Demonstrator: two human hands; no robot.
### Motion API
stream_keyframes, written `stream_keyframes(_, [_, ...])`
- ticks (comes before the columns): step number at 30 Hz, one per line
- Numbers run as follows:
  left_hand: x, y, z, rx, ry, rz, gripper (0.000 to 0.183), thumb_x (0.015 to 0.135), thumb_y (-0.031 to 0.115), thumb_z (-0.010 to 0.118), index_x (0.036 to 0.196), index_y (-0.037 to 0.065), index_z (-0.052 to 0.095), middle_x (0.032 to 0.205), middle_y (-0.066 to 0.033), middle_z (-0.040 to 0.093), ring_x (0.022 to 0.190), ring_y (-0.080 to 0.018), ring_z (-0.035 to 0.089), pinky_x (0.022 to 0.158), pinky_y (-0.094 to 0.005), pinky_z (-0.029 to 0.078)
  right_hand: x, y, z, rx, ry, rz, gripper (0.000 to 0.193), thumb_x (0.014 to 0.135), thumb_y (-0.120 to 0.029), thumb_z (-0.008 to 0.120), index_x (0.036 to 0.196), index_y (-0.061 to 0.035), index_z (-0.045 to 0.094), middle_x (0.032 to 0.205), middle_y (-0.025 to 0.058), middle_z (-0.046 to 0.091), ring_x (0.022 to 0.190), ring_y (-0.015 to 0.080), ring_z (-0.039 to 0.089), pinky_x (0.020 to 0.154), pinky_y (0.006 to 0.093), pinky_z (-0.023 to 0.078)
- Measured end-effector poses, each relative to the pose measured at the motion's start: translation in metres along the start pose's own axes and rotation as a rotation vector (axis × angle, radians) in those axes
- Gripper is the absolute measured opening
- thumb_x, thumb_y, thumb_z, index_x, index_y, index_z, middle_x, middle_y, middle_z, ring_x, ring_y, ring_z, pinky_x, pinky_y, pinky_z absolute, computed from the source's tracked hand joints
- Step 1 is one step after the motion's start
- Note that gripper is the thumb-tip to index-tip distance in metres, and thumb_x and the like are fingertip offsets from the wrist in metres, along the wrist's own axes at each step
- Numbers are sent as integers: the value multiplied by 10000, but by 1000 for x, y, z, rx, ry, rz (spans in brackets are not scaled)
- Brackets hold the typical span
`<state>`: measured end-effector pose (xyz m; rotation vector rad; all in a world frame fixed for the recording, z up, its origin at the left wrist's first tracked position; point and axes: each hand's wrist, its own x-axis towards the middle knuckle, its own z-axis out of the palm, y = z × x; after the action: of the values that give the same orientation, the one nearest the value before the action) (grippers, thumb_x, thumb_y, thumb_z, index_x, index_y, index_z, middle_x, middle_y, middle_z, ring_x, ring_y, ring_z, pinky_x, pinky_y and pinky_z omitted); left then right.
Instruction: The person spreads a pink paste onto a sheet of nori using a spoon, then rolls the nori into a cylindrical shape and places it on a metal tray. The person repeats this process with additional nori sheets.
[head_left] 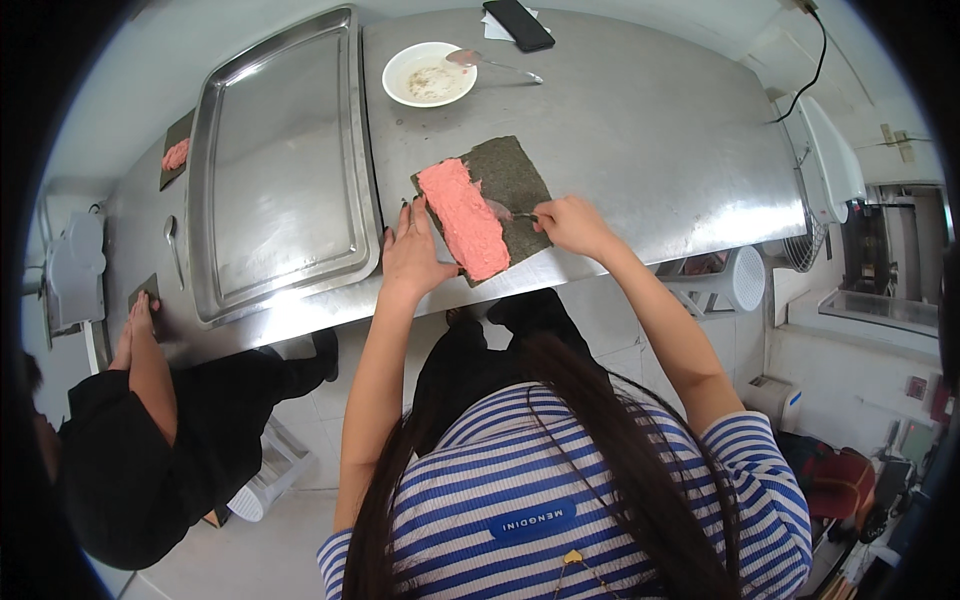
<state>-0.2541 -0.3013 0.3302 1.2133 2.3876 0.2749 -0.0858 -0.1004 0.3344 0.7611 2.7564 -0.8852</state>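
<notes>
In front of me a dark green nori sheet lies on the steel table. A thick pink band of minced-meat paste covers its left part. My right hand is closed round the handle of a spoon, whose bowl touches the right edge of the paste. Flat at the sheet's left edge rests my left hand, fingers spread, thumb near the lower end of the paste. Beyond the sheet stands a white bowl with some cloudy residue, and a second spoon leans across its rim.
A large steel tray is to my left. Past it are another nori sheet with pink paste, a spoon and a co-worker's hands over a dark sheet. A black phone lies at the far edge. White stools stand below the table.
</notes>
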Motion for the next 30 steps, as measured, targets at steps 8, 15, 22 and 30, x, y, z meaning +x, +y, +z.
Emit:
stream_keyframes(8, [0,-2,5,16,-6,-3,1208,549,342,864,1434,-15,124,1432,-220,360,1386,-302,286,1096,-503,283,-51,7,-21,-100,-110,-39,186,814,-195,544,845,-97,699,739,154,658,734,346,632,664,447,487])
stream_keyframes(15, [0,-3,5,-4,-13,3,1206,552,330,863,1437,-14,118,1432,-222,360,1390,-307,277,1109,-500,259,2,27,15,693,50,101,186,877,-139,500,835,-47,657,783,92,654,735,155,598,698,343,476])
stream_keyframes(22, [-1,-3,12,-59,45,-1,1194,551,310,841,1451,20,111,1455,-207,333,1397,-320,255,1107,-533,245,54,27,40,405,435,-174,141,871,-62,489,893,-23,624,906,124,646,800,278,610,743,375,472])
stream_keyframes(30, [-8,-6,17,-126,66,-34,1179,568,307,839,1445,-8,118,1447,-197,347,1411,-298,226,1124,-510,221,4,-22,5,-289,411,-357,230,807,-62,554,1003,-86,671,852,62,541,815,256,563,711,388,434])
